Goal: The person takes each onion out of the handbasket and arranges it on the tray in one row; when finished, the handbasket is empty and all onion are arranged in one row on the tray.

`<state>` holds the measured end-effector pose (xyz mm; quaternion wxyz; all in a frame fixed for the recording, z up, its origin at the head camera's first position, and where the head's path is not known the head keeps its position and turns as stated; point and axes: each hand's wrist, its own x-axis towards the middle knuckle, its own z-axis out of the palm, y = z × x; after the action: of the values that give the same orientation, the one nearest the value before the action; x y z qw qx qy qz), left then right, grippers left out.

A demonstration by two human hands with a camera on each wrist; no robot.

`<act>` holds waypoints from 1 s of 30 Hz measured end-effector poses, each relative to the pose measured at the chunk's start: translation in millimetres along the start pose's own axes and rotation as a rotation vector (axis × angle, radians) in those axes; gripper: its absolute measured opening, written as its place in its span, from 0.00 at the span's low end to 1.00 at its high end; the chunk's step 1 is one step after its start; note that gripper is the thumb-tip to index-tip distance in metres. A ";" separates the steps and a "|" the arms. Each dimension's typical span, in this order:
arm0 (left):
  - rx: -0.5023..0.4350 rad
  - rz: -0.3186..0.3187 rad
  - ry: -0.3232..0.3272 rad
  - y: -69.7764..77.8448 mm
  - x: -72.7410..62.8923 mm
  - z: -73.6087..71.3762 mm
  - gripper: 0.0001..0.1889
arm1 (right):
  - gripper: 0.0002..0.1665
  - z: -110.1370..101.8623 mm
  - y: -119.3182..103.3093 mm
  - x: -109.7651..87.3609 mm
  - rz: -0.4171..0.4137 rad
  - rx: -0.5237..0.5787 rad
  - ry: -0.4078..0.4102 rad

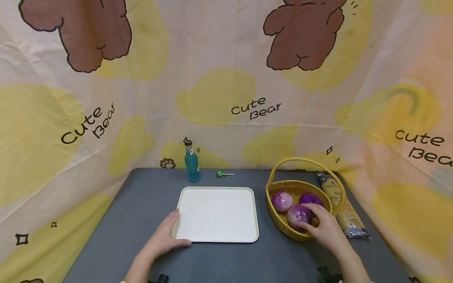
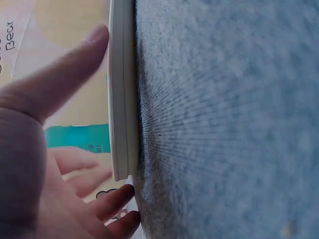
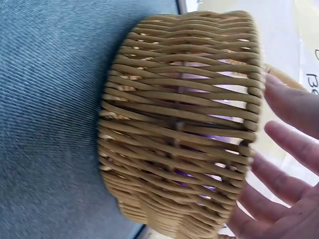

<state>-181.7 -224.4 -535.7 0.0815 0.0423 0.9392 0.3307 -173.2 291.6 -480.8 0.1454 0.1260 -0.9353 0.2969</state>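
A white rectangular tray (image 1: 217,214) lies flat on the dark table. My left hand (image 1: 166,236) rests at its near left corner, thumb by the front edge and the other fingers along the left side. Seen from the left wrist, the thumb (image 2: 75,74) reaches the tray rim (image 2: 119,89) with fingers spread. To the right stands a yellow wicker basket (image 1: 279,226) with an arched handle. My right hand (image 1: 325,226) reaches over its rim, thumb and fingers spread around the nearest purple onion (image 1: 296,215). A paler onion (image 1: 282,201) and a dark purple one (image 1: 311,198) sit behind it.
A blue-green bottle (image 1: 192,163) stands behind the tray's left part. A wrapped lollipop (image 1: 221,174) lies near the back edge. Right of the basket is a long clear-and-yellow packet (image 1: 348,216). A patterned cloth (image 1: 212,98) hangs behind the table.
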 end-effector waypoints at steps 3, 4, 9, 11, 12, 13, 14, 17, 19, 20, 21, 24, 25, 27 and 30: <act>-0.005 -0.030 -0.007 -0.5 0.4 0.4 0.70 | 0.34 4.4 3.0 0.6 0.003 0.001 -0.027; -0.005 -0.041 -0.008 -0.9 0.5 0.8 0.70 | 0.35 5.5 3.7 0.7 0.004 0.002 -0.032; -0.004 -0.071 -0.017 -4.9 0.7 3.5 0.67 | 0.35 9.5 6.2 1.7 0.020 0.006 -0.051; -0.009 -0.079 -0.020 -6.2 1.3 4.3 0.67 | 0.35 11.0 6.7 2.3 0.027 -0.001 -0.061; -0.008 -0.079 -0.020 -6.3 1.5 4.5 0.67 | 0.35 11.8 6.8 2.6 0.031 -0.005 -0.066; -0.009 -0.081 -0.022 -6.3 1.6 4.5 0.67 | 0.35 12.5 6.7 3.0 0.034 -0.010 -0.070; -0.007 -0.082 -0.024 -6.3 2.1 4.6 0.67 | 0.35 13.2 6.5 3.4 0.038 -0.013 -0.074; -0.002 -0.077 -0.028 -5.6 1.7 4.2 0.67 | 0.36 15.6 6.5 5.6 0.057 -0.023 -0.084; -0.003 -0.079 -0.031 -5.6 1.6 4.1 0.67 | 0.37 17.5 7.1 7.1 0.074 -0.033 -0.093; -0.005 -0.082 -0.034 -5.7 1.7 4.2 0.67 | 0.37 18.6 7.4 7.7 0.083 -0.041 -0.100; -0.006 -0.086 -0.036 -6.0 1.7 4.3 0.67 | 0.38 19.6 7.8 8.2 0.089 -0.047 -0.108; -0.010 -0.094 -0.044 -6.3 1.7 4.7 0.67 | 0.39 22.7 9.2 9.4 0.109 -0.061 -0.134; -0.010 -0.095 -0.046 -6.4 2.0 5.0 0.67 | 0.39 23.4 9.4 9.8 0.115 -0.061 -0.140; -0.002 -0.092 -0.045 -6.3 2.1 5.3 0.67 | 0.41 24.4 9.6 10.8 0.124 -0.059 -0.147; 0.002 -0.095 -0.043 -6.3 2.4 5.7 0.67 | 0.41 24.7 9.3 12.2 0.130 -0.066 -0.140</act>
<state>-183.2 -225.5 -544.3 0.1171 0.0048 0.9386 0.3246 -192.4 282.5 -500.7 0.0642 0.0807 -0.9587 0.2651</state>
